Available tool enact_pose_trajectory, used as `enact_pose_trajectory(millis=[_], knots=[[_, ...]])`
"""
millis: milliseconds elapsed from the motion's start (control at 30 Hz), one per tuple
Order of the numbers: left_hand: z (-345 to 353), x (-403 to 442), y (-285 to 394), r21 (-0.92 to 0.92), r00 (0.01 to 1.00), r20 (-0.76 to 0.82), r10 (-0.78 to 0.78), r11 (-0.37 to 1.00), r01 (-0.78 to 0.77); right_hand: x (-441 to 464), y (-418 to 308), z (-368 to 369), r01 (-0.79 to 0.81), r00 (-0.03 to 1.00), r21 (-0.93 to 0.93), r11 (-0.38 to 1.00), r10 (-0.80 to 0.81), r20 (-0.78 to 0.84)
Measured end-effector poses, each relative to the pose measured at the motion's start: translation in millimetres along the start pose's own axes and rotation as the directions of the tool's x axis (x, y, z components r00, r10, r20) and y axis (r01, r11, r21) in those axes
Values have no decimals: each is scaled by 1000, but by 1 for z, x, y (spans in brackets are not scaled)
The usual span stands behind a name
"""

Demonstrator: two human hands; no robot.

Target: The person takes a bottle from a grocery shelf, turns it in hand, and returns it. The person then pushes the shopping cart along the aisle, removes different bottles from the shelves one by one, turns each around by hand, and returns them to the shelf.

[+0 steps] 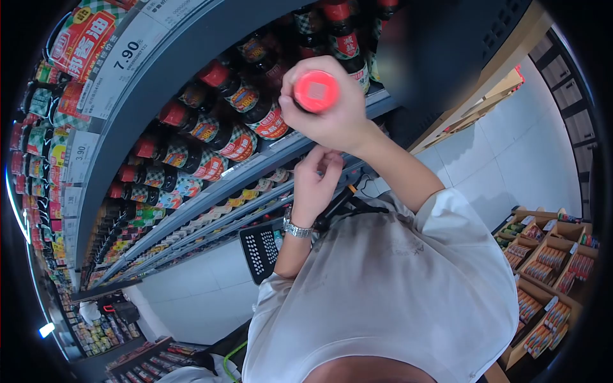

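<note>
Currently, a red-capped bottle (317, 91) is gripped in the right hand (338, 112), fingers wrapped round it, at the front of the bottle shelf (274, 153); only the cap is shown, body hidden. The left hand (316, 179) is held near the shelf's front edge, fingers curled; whether anything is grasped there can't be told. A metal watch (297, 228) is worn on that wrist. On the shelf, dark bottles (239, 143) are lined up in rows. Below the shelf, a perforated black basket (260, 253) is seen.

A shop, with price labels (126, 56) along stocked shelves (171, 73) and divided display bins (554, 236).
</note>
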State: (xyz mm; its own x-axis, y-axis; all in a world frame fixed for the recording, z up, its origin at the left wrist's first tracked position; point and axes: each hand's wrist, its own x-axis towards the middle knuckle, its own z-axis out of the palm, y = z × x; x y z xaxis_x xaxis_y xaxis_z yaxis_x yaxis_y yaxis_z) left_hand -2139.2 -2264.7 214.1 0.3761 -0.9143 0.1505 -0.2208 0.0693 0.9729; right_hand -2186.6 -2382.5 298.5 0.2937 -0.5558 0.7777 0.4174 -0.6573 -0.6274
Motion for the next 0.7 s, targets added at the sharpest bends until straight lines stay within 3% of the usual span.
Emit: enact_pose_trajectory(millis=[33, 100, 133, 167, 200, 233, 267, 300, 367, 400, 433, 500, 567, 700], knots=[[1, -8, 0, 1, 1000, 5, -6, 1000, 6, -3, -7, -7, 68, 998, 112, 991, -67, -10], [2, -19, -1, -177, 996, 79, -35, 983, 48, -7, -34, -33, 259, 964, 206, 944, -266, 5], [-1, -20, -33, -276, 979, 189, -69, 954, 121, -11, -49, -45, 215, 973, 344, 914, -233, 11], [5, -18, -35, -278, 980, 189, -55, 955, 107, -14, -58, -57, 168, 978, 474, 864, -205, 27], [17, -20, -37, -278, 998, -54, -15, 961, -1, -16, -59, -68, 60, 987, 643, 764, -141, 76], [25, -22, -38, -257, 956, -292, 20, 961, -99, -19, -59, -77, -58, 987, 777, 627, -80, 139], [18, -21, -16, -643, 988, 54, -145, 752, 146, -21, -50, -84, -182, 974, 857, 483, -34, 226], [16, -25, -14, -734, 929, 300, -217, 570, 370, -27, -44, -88, -312, 950, 885, 345, 87, 301], [23, -30, -2, -729, 896, 438, -70, 555, 400, -36, -20, -93, -470, 878, 883, -21, 88, 470], [28, -34, -5, -741, 881, 474, 0, 540, 399, -42, -4, -92, -489, 867, 853, -184, 6, 498], [33, -35, -4, -711, 872, 485, 64, 610, 350, -48, 6, -93, -501, 852, 804, -320, -18, 524], [43, -46, -8, -551, 826, 561, -58, 718, 425, -65, 22, -93, -475, 840, 763, -439, 32, 541], [56, -59, -37, -598, 730, 679, -74, 522, 609, -82, 34, -97, -430, 842, 747, -507, 71, 534], [78, -66, -40, -579, 738, 660, -141, 529, 620, -106, 44, -108, -436, 821, 691, -577, 59, 568]])
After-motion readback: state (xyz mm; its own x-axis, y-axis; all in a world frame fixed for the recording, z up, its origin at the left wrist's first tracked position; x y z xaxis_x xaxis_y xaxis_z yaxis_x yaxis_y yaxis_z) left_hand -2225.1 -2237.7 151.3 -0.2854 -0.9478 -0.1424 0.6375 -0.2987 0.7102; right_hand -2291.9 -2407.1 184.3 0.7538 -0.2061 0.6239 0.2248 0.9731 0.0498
